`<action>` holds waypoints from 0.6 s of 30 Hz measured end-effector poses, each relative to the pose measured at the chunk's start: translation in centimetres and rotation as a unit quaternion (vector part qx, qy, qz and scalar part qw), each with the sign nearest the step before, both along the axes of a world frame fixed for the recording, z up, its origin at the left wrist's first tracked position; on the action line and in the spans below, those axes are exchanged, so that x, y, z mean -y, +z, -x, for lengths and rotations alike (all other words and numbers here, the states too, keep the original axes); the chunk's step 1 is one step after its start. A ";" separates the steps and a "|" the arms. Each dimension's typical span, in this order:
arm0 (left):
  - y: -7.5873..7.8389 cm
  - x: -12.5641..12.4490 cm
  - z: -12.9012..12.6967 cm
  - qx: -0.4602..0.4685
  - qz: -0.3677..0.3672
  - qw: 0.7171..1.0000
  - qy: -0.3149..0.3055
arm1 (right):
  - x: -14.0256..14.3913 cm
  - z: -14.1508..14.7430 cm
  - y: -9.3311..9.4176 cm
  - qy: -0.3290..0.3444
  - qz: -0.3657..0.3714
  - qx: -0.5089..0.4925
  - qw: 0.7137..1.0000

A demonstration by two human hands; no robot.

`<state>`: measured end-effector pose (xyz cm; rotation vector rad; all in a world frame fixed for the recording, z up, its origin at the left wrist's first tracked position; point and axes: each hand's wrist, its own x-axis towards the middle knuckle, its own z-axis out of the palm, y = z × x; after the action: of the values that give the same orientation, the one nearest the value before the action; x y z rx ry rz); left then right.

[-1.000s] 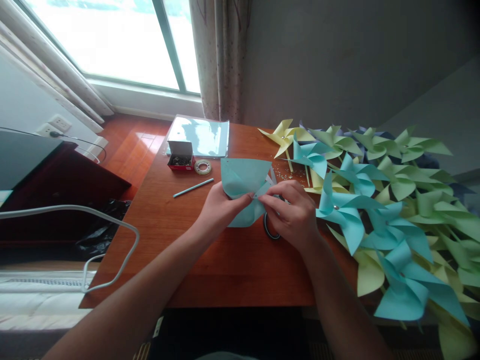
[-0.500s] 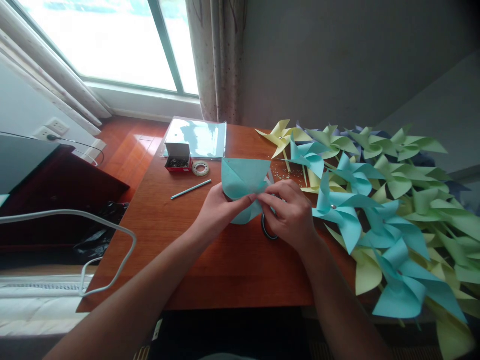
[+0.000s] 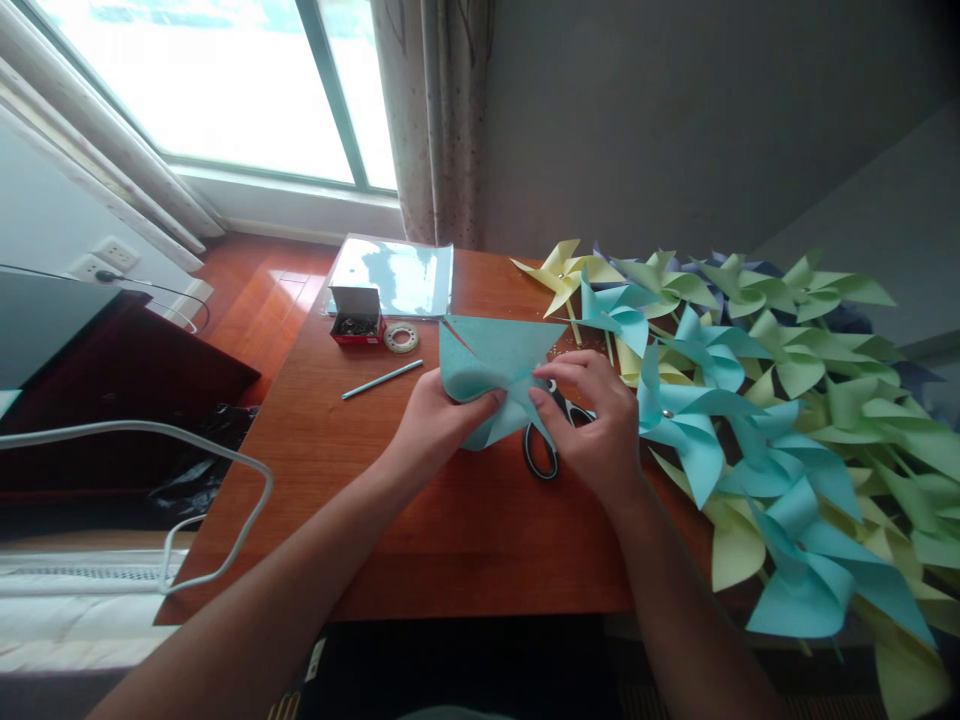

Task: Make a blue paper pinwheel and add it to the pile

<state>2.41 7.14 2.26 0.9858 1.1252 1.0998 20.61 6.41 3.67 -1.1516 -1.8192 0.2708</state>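
Observation:
A light blue paper sheet (image 3: 491, 372), partly folded into pinwheel flaps, is held over the wooden table (image 3: 420, 520). My left hand (image 3: 439, 420) pinches its folded corners at the centre from the left. My right hand (image 3: 592, 425) grips the sheet's right side, fingers bent over a flap. Black-handled scissors (image 3: 541, 452) lie on the table just under my right hand, partly hidden by it.
A large heap of finished blue, green and yellow paper pinwheels (image 3: 757, 420) covers the table's right side. A small red box of pins (image 3: 358, 316), a tape roll (image 3: 401, 338), a blue stick (image 3: 382, 379) and a stack of blue paper (image 3: 401, 275) lie at the back left.
The right hand has shifted a little to the right, uncovering more of the scissors. The blue sheet's upper flap has spread wider and flatter.

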 end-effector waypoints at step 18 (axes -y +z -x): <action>0.5 0.4 -0.2 -0.075 -0.046 0.995 -0.054 | 0.3 0.0 0.2 -0.010 -0.101 0.046 0.994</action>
<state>2.64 6.76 2.78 1.2046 1.1341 1.0108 20.57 6.13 3.88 -1.0545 -1.8668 0.0206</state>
